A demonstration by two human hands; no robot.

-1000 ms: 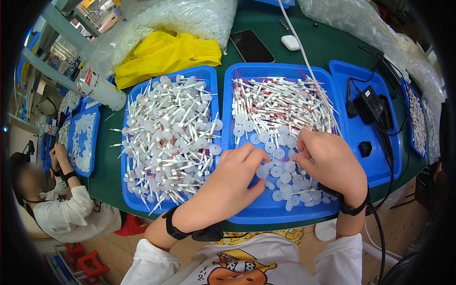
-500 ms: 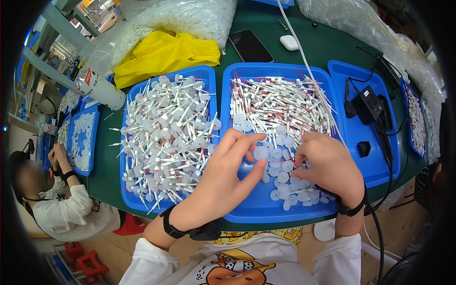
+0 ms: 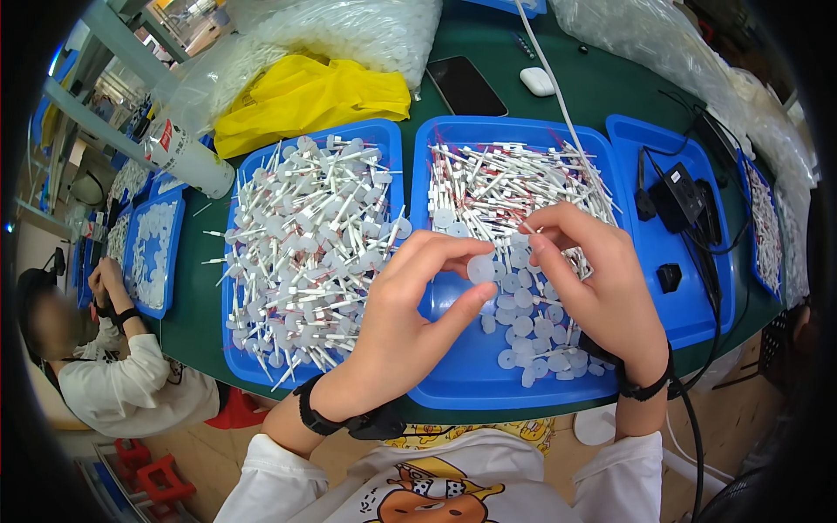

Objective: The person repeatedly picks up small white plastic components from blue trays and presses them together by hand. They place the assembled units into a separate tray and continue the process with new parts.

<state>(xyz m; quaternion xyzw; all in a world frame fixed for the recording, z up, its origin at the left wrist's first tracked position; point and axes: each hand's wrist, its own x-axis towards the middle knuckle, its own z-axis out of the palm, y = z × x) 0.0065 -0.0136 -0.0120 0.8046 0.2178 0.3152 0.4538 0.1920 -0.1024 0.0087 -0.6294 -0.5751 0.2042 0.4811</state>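
Over the middle blue tray, my left hand pinches a translucent round plastic disc between thumb and fingers. My right hand is raised to the right of it, thumb and forefinger closed on a thin white stick, seen only in part. Beneath both hands lie loose translucent discs. White sticks with thin red wires fill the far half of the same tray. On the left, another blue tray is heaped with sticks that carry discs.
A yellow bag, a clear bag of discs, a phone and a white case lie beyond the trays. A white cable crosses the middle tray. Rightward, a blue tray holds a black adapter. A co-worker sits at left.
My right hand has lifted from the loose discs toward the sticks and now pinches one. My left hand keeps its disc almost in place. The view has shifted slightly.
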